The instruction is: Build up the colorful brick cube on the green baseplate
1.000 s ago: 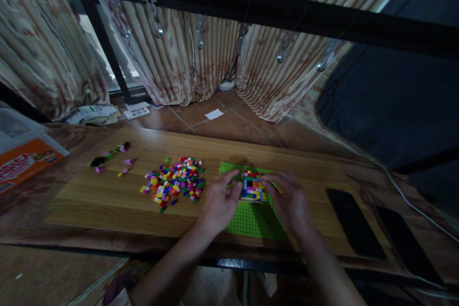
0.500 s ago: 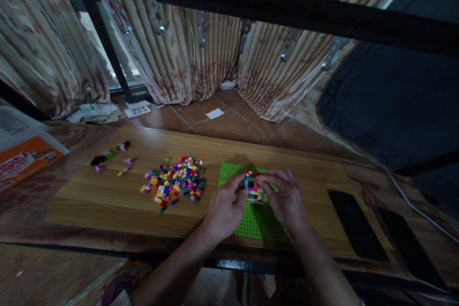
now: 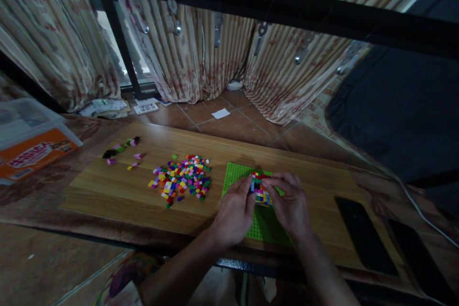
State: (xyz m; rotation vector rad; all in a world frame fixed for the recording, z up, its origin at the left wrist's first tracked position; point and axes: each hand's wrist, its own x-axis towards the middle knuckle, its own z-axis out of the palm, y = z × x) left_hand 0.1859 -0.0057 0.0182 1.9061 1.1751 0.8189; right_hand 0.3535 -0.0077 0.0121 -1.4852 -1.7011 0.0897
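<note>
Wood-look tabletop, multicolored brick build over the green studded baseplate.
Left hand at its left side, right hand at its right; can't tell what either grip's pinching. I'd square up the studs, then press straight down.

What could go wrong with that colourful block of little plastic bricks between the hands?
The left hand and right hand crowd the colourful block of little plastic bricks, so a hard squeeze might pop pieces loose. A dropped piece could bounce off the green studded plate. The multicoloured heap of loose bricks, left of the plate, might scatter if an arm swept across.
</note>
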